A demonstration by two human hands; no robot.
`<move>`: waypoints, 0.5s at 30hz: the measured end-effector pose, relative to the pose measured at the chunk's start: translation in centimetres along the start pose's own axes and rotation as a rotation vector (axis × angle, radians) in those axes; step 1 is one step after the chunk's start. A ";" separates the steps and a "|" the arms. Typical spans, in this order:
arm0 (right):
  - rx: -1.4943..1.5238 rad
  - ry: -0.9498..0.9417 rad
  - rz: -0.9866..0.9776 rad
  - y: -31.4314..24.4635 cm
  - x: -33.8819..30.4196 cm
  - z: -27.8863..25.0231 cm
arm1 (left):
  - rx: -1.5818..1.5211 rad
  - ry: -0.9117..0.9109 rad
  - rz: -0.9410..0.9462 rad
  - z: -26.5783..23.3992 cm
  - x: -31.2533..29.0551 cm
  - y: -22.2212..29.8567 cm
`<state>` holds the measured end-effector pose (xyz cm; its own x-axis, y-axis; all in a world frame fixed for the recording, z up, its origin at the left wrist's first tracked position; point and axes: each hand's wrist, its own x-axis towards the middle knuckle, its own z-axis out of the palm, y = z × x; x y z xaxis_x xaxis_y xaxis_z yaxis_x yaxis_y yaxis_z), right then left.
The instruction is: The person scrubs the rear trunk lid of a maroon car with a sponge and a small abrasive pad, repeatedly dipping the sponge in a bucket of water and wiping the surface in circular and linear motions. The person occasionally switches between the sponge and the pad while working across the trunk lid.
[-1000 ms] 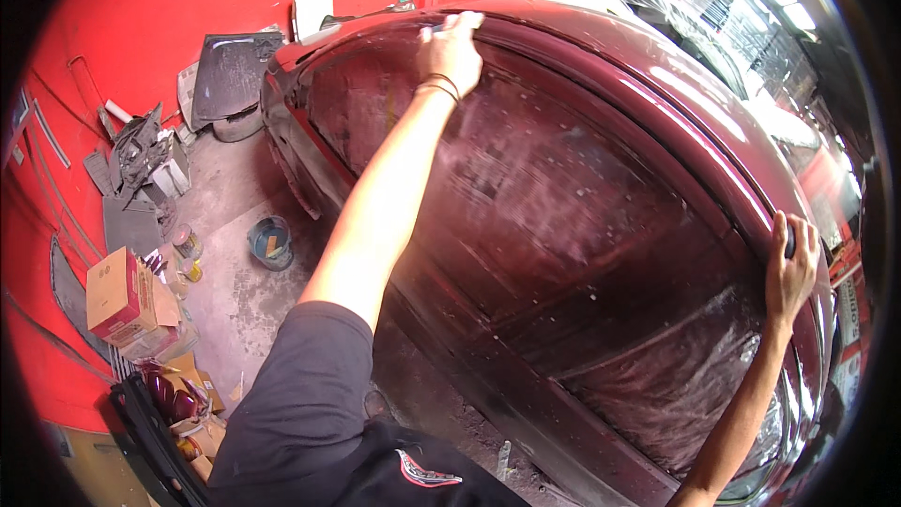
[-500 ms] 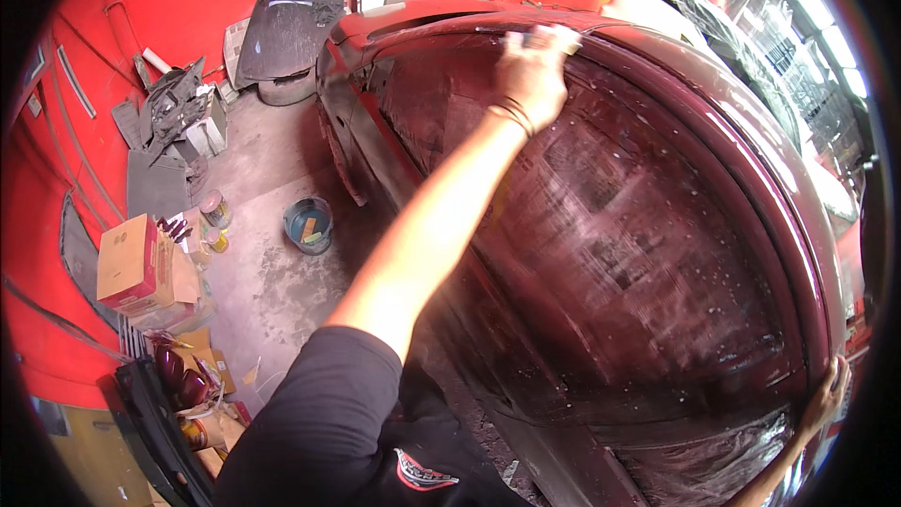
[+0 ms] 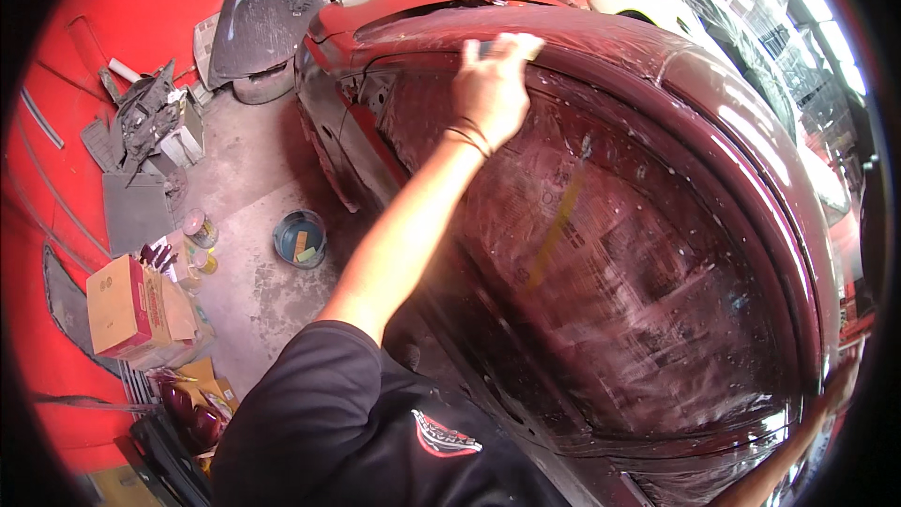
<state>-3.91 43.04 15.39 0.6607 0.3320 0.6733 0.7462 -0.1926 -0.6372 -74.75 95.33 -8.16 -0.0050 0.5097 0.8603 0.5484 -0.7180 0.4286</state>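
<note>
My left hand (image 3: 493,94) is stretched out to the far upper edge of the masked opening on a dark red car (image 3: 741,127). Its fingers are bent round a small dark pad (image 3: 485,49), of which only a sliver shows between thumb and fingers, pressed to the bodywork. Paper under clear film (image 3: 601,253) fills the opening below that hand, with a yellowish strip across it and pale specks along its frame. At the right rim of the view, my right hand (image 3: 842,377) rests against the car's edge. It is dim and blurred, with its fingers seeming to lie along the panel.
On the floor to the left stands a dark bucket (image 3: 300,238) with small blocks in it. Cardboard boxes (image 3: 120,305), cans (image 3: 200,228) and loose dark parts (image 3: 150,127) line the red wall. A dark panel (image 3: 266,33) leans at the back.
My left hand has moved a little to the left along the car's edge. The view has shifted, and my right hand has become dimmer near the rim.
</note>
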 end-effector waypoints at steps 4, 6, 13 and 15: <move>0.189 -0.093 0.053 -17.7 -6.4 18.2 | 0.238 0.048 -0.048 0.5 0.0 -5.7; 0.259 -0.232 0.033 -24.4 -9.8 25.9 | 0.005 -0.022 0.019 0.0 0.6 0.8; 0.270 -0.759 -0.347 -42.8 -21.3 53.1 | -0.286 -0.010 0.128 0.1 -1.3 0.1; 0.069 -0.740 -0.407 -45.6 -23.8 56.5 | -0.114 -0.048 0.001 -1.1 -1.5 -7.4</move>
<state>-58.28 96.14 7.27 0.0998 0.8868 0.4512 0.8914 0.1218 -0.4365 -79.73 99.36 -12.36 0.0372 0.5296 0.8474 0.4499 -0.7661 0.4590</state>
